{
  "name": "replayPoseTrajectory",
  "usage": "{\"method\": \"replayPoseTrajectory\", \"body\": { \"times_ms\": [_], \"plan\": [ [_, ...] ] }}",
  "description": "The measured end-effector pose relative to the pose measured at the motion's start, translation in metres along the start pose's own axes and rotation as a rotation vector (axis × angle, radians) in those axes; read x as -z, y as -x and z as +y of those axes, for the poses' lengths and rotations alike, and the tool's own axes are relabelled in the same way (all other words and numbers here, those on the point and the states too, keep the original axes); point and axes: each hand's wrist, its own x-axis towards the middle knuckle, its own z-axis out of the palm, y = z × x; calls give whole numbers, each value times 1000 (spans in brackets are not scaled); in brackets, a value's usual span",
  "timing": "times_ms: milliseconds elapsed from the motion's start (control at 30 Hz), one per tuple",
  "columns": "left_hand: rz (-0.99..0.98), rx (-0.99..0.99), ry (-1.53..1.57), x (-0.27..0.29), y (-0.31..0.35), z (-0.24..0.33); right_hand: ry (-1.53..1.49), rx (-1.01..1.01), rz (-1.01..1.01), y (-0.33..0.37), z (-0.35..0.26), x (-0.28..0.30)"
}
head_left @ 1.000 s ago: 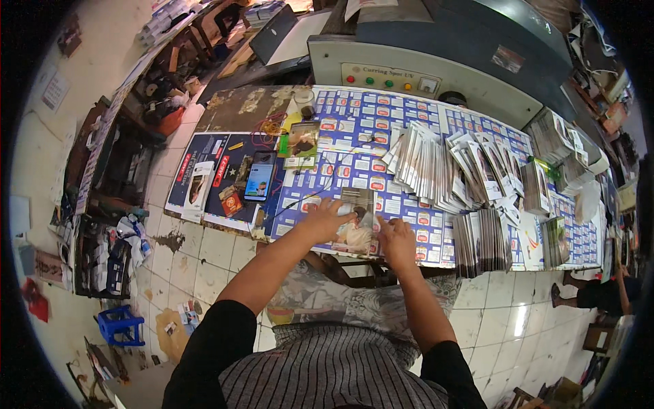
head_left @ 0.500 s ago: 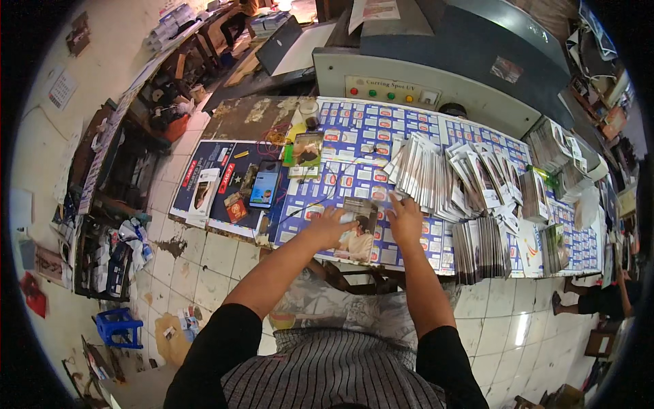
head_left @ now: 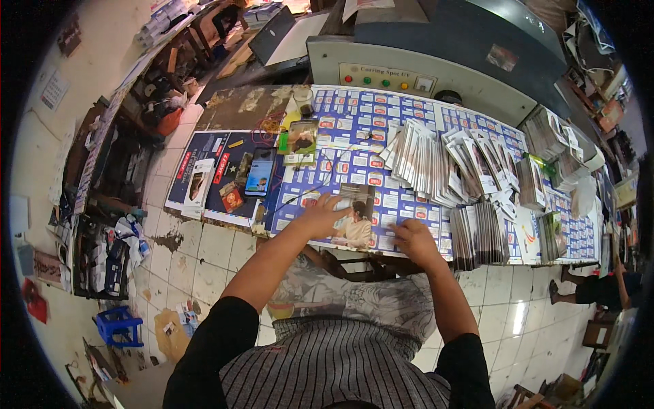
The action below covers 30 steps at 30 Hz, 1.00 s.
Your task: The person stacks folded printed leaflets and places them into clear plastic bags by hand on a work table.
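Observation:
A printed photo leaflet (head_left: 357,225) lies on the table in front of me, showing a figure in pale clothing against a darker background. Across its left edge rests my left hand (head_left: 319,218), open, with the fingers stretched out toward the picture. My right hand (head_left: 417,243) is off to the leaflet's right, above the near part of the table. Its fingers are bent and drawn together, pointing left; whether something thin is between them cannot be made out.
Fanned leaflets (head_left: 422,163) and an upright bundle (head_left: 479,235) sit to the right. More stacks (head_left: 545,140) stand farther right. At left are a phone (head_left: 260,174), a picture packet (head_left: 300,140) and tangled wire (head_left: 272,123). A large grey machine (head_left: 436,54) stands behind the blue-printed table cover (head_left: 327,174).
My right hand has moved nearer to me and slightly right, away from the leaflet, its fingers curling in. My left hand stays at the leaflet's left edge. The view has shifted slightly.

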Motion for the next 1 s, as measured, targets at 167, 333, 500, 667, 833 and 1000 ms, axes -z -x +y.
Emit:
{"method": "replayPoseTrajectory", "body": {
  "times_ms": [167,333,500,667,833,1000],
  "plan": [
    [211,-91,13,-35,12,-9,127,-263,371,-10,-6,-29],
    [348,-128,-106,-48,21,-5,-720,-607,387,-67,-59,-64],
    [351,-133,-143,-51,20,-4,-775,-589,52,-82,-58,-57],
    [384,-93,-47,-52,25,-8,-506,-480,778,-61,-34,12],
    [404,-82,-81,-45,26,-3,516,-459,1071,-39,42,151],
    [397,-103,-77,-49,19,0,596,-764,456,-24,111,150]
  ]
}}
